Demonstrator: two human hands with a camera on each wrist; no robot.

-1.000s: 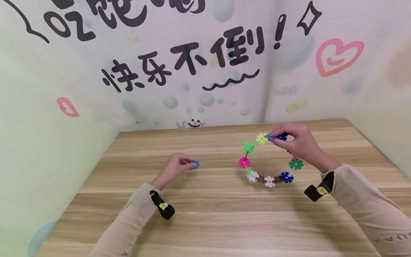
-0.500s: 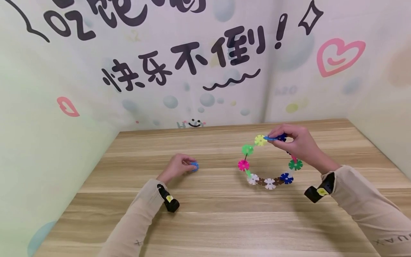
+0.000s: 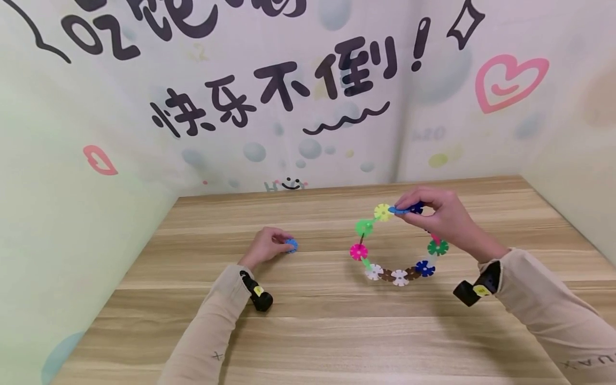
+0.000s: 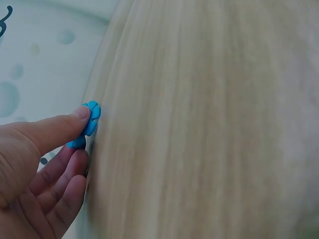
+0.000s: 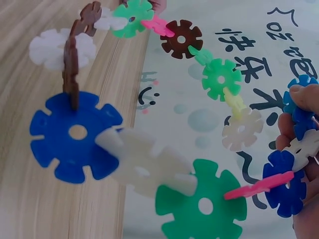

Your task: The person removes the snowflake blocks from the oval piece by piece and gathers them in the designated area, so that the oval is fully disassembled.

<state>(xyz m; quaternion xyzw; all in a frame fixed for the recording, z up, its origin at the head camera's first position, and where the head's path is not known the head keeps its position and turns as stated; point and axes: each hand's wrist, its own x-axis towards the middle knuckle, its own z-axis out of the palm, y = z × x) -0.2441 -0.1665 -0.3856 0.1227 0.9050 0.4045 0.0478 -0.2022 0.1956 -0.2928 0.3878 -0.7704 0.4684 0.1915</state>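
Over the table (image 3: 308,342), toward its far edge, the chain (image 3: 358,257) hangs from the right hand (image 3: 437,215), clamped on a blue link (image 3: 399,210); it looks light and stiff-pieced, likely loosest at joints, so grip beside one. The left hand (image 3: 266,247) pinches a loose disc (image 3: 291,245) by its rim.

Pinching 1 blue disc (image 3: 291,245) w/ L hand (image 3: 267,246) near tbl (image 3: 298,337) & 1 edge-on blue disc (image 3: 399,210) w/ R hand (image 3: 440,214), at top of multicol. ring (image 3: 400,277) of slotted discs, facing pale backdrop (image 3: 284,139) w/ blk writing (image 3: 285,96), wearing beige sleeves (image 3: 202,321).
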